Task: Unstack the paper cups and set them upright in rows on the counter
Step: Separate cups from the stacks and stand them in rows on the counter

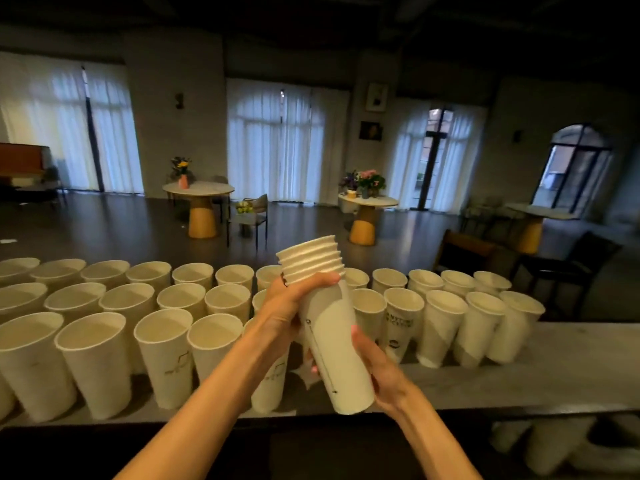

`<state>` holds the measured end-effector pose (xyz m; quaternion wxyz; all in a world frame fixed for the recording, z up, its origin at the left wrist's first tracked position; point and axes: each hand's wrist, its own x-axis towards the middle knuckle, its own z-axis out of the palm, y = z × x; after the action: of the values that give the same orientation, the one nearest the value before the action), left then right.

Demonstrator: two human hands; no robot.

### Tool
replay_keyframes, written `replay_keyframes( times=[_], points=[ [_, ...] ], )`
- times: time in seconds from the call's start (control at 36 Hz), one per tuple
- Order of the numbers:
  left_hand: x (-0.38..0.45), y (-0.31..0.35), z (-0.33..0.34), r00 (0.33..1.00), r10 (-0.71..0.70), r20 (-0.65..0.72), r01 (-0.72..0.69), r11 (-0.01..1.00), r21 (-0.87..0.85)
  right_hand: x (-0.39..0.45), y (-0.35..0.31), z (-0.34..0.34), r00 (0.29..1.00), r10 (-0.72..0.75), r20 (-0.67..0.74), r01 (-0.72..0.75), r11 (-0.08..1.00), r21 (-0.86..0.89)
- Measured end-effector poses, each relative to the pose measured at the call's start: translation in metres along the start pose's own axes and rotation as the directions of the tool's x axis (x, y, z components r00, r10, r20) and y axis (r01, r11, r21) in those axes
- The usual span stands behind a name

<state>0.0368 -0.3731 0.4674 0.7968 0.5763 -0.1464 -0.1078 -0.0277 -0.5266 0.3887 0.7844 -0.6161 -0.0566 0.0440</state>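
A nested stack of tall white paper cups [329, 320] hangs tilted above the pale grey stone counter [554, 368], rims leaning away to the left. The left hand [294, 299] wraps its fingers around the stack just below the rims, while the right hand [377, 368] clasps the lower body near the base. Three rows of upright white paper cups [166, 303] stand on the counter on both sides of the stack.

One nested stack [323, 306], two hands [287, 306], three cup rows [162, 355]
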Motion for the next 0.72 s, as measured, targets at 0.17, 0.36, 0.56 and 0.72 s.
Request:
replay_keyframes(
  times=[0.17,0.36,0.56,0.72],
  points=[
    [0.011,-0.007,0.004,0.998,0.057,0.018,-0.059,0.987,0.148,0.001,0.007,-0.011,0.969,-0.043,-0.243,-0.042,0.941,-0.335],
    [0.021,0.015,-0.005,0.981,0.175,-0.079,-0.173,0.984,0.031,0.015,0.045,-0.013,0.898,-0.167,-0.407,-0.119,0.799,-0.589],
    [0.016,0.038,-0.038,0.945,0.285,-0.159,-0.299,0.952,-0.072,0.041,0.079,-0.007,0.854,-0.206,-0.478,-0.098,0.838,-0.536],
    [0.005,0.033,-0.057,0.952,0.256,-0.171,-0.272,0.959,-0.079,0.054,0.091,-0.009,0.873,-0.193,-0.447,-0.033,0.892,-0.450]
  ],
)
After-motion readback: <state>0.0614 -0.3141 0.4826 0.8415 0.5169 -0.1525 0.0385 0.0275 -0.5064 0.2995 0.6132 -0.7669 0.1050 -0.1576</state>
